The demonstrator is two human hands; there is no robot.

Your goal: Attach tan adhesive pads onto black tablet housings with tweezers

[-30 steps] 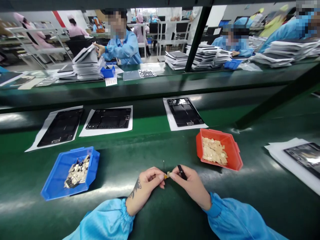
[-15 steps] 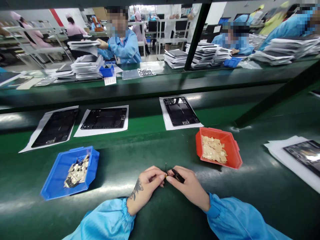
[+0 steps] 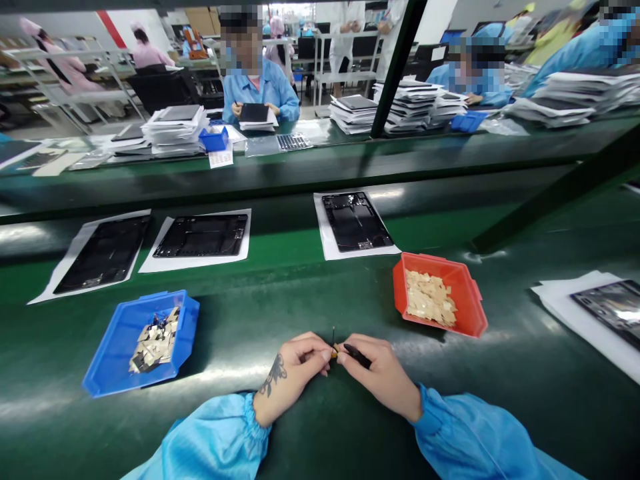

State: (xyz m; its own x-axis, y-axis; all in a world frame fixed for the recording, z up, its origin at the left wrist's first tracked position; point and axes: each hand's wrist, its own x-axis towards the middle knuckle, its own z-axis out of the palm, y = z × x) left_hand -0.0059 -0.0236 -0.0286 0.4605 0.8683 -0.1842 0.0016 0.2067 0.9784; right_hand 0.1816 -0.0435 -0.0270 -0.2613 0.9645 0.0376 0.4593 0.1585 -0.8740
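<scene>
My left hand (image 3: 300, 363) is closed in a pinch, thumb against fingers, on a small yellowish piece (image 3: 335, 355). A thin dark strip (image 3: 333, 335) sticks up from between the two hands; whether it belongs to that piece I cannot tell. My right hand (image 3: 377, 370) is closed round a slim black tool (image 3: 357, 356) that looks like tweezers, its ends partly hidden by the fingers. The fingertips of both hands meet at the piece, just above the green table.
A blue bin (image 3: 113, 353) with small cut pieces stands left. A red bin (image 3: 465, 293) of tan pieces is at right. Black tablet housings (image 3: 357, 223) lie on white sheets along the back; another housing (image 3: 613, 310) is far right. Co-workers sit opposite behind paper stacks (image 3: 175, 137).
My hands keep nearly the same pose, fingertips together. The tablet housings at the back have shifted slightly left. The co-worker opposite has brought a dark panel from the stack to their front.
</scene>
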